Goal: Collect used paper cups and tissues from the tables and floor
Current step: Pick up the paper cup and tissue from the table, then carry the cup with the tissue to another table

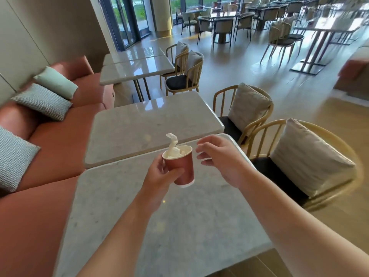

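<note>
Paper cup (182,168) stuffed with tissue (173,145): gripped in left hand (159,172) above worktop (169,226). Right hand (217,158) loosely curled, empty, beside rim. Collection step; next, likely carry onward.

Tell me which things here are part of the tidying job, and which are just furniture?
Part of the job: paper cup, held by the left hand; tissue stuffed in it.

Just there: marble tables, red sofa, cushions, wooden chairs.

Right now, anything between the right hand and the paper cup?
Nothing. In the head view a bare gap separates the right hand from the paper cup, held by the left hand; only the marble table shows behind it.
</note>
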Tool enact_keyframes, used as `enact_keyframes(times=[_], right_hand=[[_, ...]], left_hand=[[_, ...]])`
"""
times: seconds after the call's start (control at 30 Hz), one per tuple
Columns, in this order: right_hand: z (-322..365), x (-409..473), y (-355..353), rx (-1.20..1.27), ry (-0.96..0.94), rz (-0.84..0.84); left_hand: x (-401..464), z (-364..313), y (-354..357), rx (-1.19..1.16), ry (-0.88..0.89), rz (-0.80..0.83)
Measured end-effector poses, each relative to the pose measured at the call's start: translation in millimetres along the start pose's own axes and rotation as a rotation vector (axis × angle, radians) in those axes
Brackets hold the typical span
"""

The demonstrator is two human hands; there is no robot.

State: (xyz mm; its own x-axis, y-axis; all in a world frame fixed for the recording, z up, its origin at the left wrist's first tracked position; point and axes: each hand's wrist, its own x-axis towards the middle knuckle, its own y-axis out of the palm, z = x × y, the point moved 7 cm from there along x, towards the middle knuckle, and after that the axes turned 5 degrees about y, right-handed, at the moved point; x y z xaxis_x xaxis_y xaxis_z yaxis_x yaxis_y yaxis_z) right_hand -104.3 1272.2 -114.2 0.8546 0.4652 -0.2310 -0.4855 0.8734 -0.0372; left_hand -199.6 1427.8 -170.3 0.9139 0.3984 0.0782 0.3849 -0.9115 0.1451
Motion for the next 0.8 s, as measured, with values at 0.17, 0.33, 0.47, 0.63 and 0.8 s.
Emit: enact_keyframes(times=[0.17,0.33,0.47,0.63,0.8], right_hand=[[-24,-46,-92,0.112,0.048,-0.091],[-42,-89,-181,0.2,0.036,-0.197],[-56,-124,-247,0.283,0.025,-0.308],[-74,-158,-316,0.343,0.022,-0.452],[-87,-170,-366,0.414,0.018,-0.538]], left_hand=[[-17,10,91,-0.018,-0.021,0.101],[-25,20,179,-0.033,-0.044,0.206],[-32,27,245,-0.024,-0.067,0.302],[-36,34,313,-0.006,-0.081,0.419],[-30,46,365,-0.011,-0.1,0.52]])
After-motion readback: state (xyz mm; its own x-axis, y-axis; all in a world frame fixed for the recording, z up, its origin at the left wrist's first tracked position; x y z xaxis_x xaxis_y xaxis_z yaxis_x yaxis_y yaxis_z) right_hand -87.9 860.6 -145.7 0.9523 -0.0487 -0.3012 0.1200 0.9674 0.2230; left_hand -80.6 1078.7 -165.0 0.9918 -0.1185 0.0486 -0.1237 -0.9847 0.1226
